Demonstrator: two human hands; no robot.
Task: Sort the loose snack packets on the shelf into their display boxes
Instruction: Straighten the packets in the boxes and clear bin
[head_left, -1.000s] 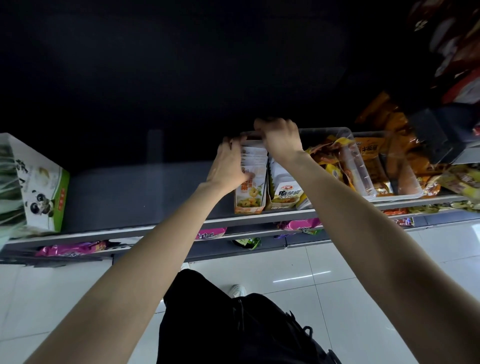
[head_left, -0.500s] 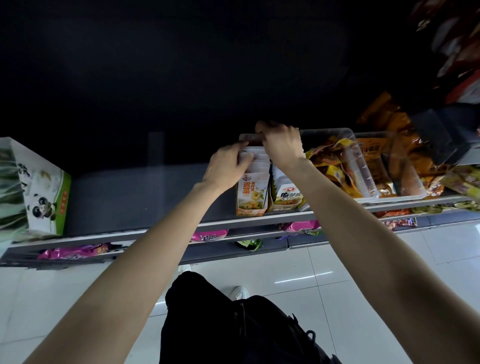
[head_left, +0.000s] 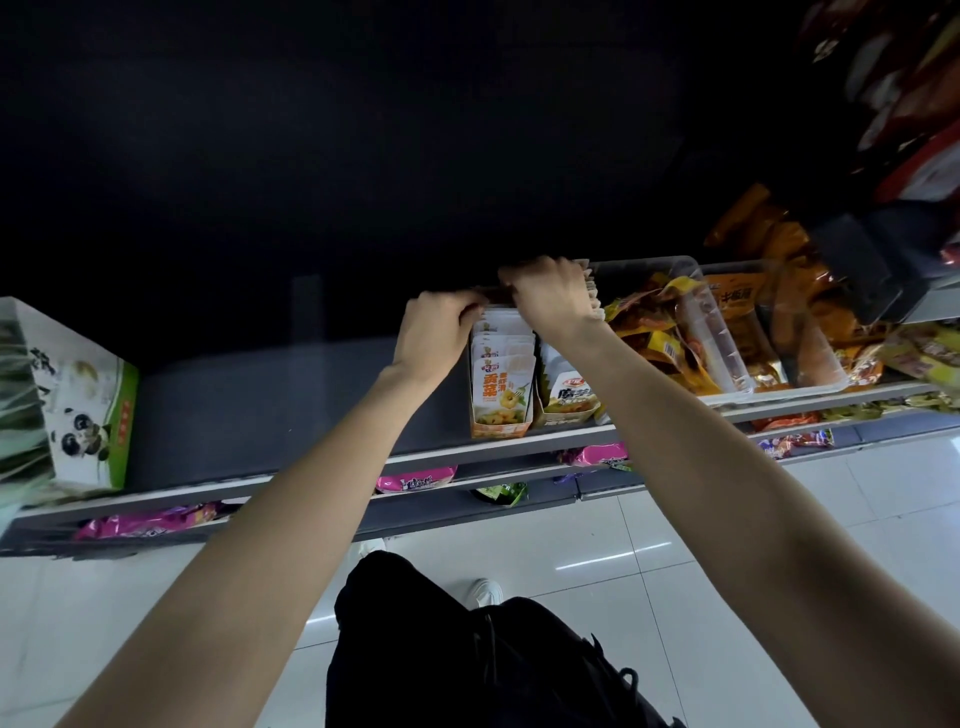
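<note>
Two narrow display boxes stand side by side on the grey shelf (head_left: 249, 405). The left orange display box (head_left: 501, 410) holds a row of white and orange snack packets (head_left: 506, 345). The right display box (head_left: 569, 402) holds white and yellow packets. My left hand (head_left: 434, 332) curls its fingers round the back end of the packet row in the orange box. My right hand (head_left: 550, 299) grips the packet tops at the back of the two boxes; its fingertips are hidden.
A clear plastic bin (head_left: 727, 343) with loose orange and yellow packets sits right of the boxes, another bin (head_left: 810, 353) beyond it. A white and green panda carton (head_left: 83, 405) stands at the far left. Pink packets (head_left: 415, 480) lie on the lower shelf. White floor tiles below.
Both hands have shifted slightly back along the packet rows and closed tighter together over the packet tops. The view has drifted a little.
</note>
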